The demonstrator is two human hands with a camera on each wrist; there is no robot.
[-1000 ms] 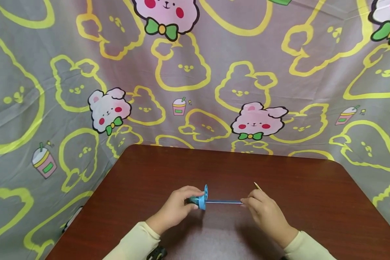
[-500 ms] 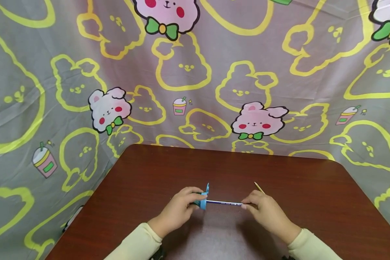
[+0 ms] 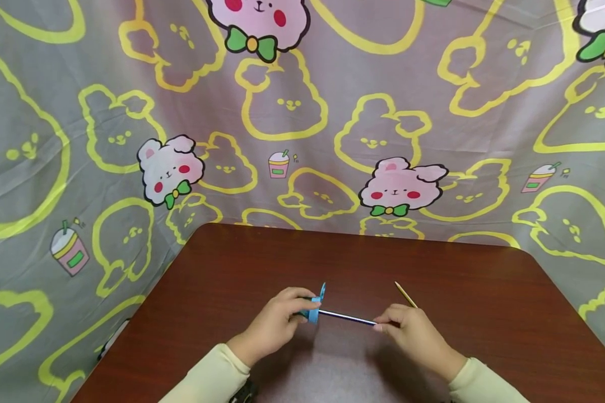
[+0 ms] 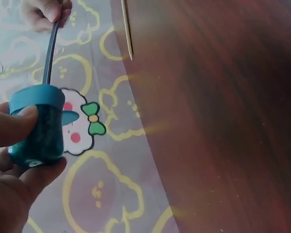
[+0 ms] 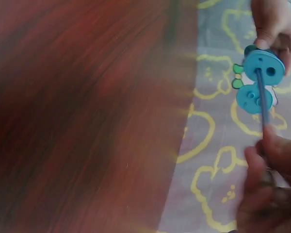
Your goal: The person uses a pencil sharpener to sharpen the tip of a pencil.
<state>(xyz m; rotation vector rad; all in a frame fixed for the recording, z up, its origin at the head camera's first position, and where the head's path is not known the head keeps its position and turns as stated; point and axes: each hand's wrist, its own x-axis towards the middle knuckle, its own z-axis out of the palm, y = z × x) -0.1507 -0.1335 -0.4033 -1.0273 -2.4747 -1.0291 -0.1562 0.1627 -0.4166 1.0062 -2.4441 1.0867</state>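
My left hand (image 3: 272, 324) grips a teal pencil sharpener (image 4: 47, 133) by its body, thumb on one side and fingers beneath. Its round lid (image 5: 252, 99) hangs hinged away from the top, where two holes show in the right wrist view. One hole has a dark blue pencil (image 3: 347, 317) in it; the other is bare. Pinching that pencil at its far end is my right hand (image 3: 415, 336), thumb against fingers. The pencil's tip is hidden inside the sharpener. A second, yellowish pencil (image 3: 405, 293) lies just beyond my right hand, partly hidden by it in the head view.
Both hands are over a dark reddish-brown table (image 3: 262, 263). A grey cloth (image 3: 327, 117) with bunny prints hangs around its back and sides. Small specks (image 4: 218, 200) dot the tabletop in the left wrist view.
The blue pencil now slants down towards my right hand, having been level a second ago. My right hand has shifted slightly down, showing more of the yellowish pencil. The sharpener has tilted a little.
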